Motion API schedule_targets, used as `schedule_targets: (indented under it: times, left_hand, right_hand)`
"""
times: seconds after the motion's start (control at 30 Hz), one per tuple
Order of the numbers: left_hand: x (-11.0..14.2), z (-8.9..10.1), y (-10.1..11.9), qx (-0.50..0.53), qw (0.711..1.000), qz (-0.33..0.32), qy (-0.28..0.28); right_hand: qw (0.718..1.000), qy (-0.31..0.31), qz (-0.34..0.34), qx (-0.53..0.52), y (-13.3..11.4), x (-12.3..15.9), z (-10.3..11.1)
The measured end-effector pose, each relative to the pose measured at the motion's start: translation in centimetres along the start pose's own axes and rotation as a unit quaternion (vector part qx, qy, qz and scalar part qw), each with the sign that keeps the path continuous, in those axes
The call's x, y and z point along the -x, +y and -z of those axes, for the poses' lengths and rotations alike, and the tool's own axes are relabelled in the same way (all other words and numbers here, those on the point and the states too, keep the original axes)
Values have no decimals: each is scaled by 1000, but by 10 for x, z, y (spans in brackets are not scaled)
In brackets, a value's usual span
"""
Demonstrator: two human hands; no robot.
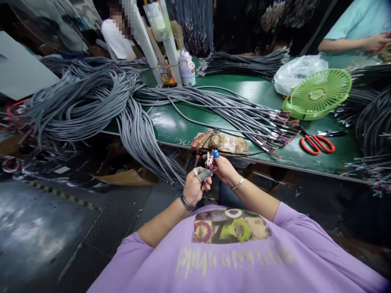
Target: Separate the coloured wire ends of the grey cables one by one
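My left hand (195,186), with grey coverings on its fingers, is closed around thin coloured wires (207,166) in front of the table edge. Close against it, my right hand (225,170) pinches the same bunch; its thumb wears a blue finger cover. Between the fingertips shows a small pale pinkish piece (209,158), too small to name. Just beyond the hands, a taped wooden block (221,143) lies at the table's edge with red and black wires at its left end. The fingers hide most of the wire ends.
Grey cables (91,93) are heaped on the left, and more, with stripped ends, spread across the green table (165,122). Red-handled scissors (317,144), a green fan (319,93), a plastic bag (299,71) and a bottle (187,68) stand around. Two other people sit beyond.
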State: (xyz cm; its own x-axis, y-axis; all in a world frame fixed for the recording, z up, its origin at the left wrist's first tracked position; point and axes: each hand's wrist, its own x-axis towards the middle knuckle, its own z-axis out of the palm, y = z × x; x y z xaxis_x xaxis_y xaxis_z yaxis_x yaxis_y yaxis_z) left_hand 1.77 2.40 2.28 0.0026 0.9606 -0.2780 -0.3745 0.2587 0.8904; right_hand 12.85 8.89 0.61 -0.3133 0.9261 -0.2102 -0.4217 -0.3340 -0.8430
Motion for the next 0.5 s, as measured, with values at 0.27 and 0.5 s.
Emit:
schedule_targets:
  times: [0.27, 0.5]
  left_hand:
    - [-3, -1, -4, -12, 1000, 8, 3]
    - [4, 0, -3, -11, 1000, 4, 7]
  right_hand:
    - [991, 9, -43, -123, 0, -7, -7]
    - [986, 7, -99, -130, 0, 0, -4]
